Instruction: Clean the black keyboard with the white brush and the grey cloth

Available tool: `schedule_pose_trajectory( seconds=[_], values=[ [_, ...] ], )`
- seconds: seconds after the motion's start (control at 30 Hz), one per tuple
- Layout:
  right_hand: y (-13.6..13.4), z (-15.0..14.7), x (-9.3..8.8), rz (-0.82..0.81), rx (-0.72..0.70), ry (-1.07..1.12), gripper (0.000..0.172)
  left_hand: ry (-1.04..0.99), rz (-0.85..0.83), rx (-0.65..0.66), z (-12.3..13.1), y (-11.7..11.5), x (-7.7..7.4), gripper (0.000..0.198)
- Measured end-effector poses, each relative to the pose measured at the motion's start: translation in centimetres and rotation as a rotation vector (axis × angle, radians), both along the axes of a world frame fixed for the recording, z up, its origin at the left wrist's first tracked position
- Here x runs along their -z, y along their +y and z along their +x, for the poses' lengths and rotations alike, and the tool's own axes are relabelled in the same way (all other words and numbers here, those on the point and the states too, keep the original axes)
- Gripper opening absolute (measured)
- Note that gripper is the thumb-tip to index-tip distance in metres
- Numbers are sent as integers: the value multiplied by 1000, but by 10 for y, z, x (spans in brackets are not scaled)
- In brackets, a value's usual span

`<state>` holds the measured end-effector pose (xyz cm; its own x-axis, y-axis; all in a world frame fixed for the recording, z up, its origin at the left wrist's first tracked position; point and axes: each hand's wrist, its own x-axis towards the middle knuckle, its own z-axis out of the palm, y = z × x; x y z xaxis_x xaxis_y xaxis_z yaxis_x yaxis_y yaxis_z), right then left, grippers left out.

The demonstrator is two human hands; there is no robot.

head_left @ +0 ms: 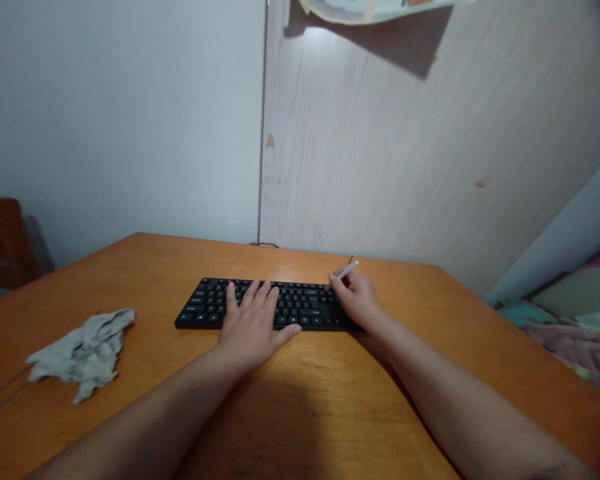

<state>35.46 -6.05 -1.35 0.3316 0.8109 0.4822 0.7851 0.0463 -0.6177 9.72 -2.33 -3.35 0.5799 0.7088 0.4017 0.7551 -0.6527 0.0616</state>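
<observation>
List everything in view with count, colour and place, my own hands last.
Table: one, orange-brown, across the foreground
Keyboard: one, black, on the table
Pen-like stick: one, white, slanting at the keyboard's right part
Cloth: one, grey, table's left side
Cord: count and colour unclear, left of the cloth
Cable: one, dark, table's far edge
Chair: one, reddish-brown, left edge
Wall: one, pale blue-grey, back left
Panel: one, pale grey, back right
Sheet: one, mostly whitish, top
Bedding: count unclear, pinkish and pale, right edge
Left hand: one, bare, fingers spread over the keyboard
Right hand: one, bare, gripping the stick
</observation>
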Motion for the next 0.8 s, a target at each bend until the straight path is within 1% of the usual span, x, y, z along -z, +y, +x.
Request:
schedule_pose_trajectory(
  seconds=[0.17,0.33,0.43,0.53,0.67,0.8],
  values=[
    [-4,-4,-3,-49,17,-93,22,-9,4,7,0,0,2,87],
    [-7,-7,-8,-85,32,-105,19,-3,-1,9,-1,1,3,88],
    [-6,-6,-7,-83,12,-113,17,2,1,4,-1,1,3,88],
    [-4,-4,-5,-67,-5,-75,19,13,-4,2,-1,1,2,88],
    [-2,-1,-2,3,-23,24,21,21,-5,3,0,0,2,89],
    [1,1,2,39,-16,35,24,17,-20,0,-1,1,1,89]
  ],
)
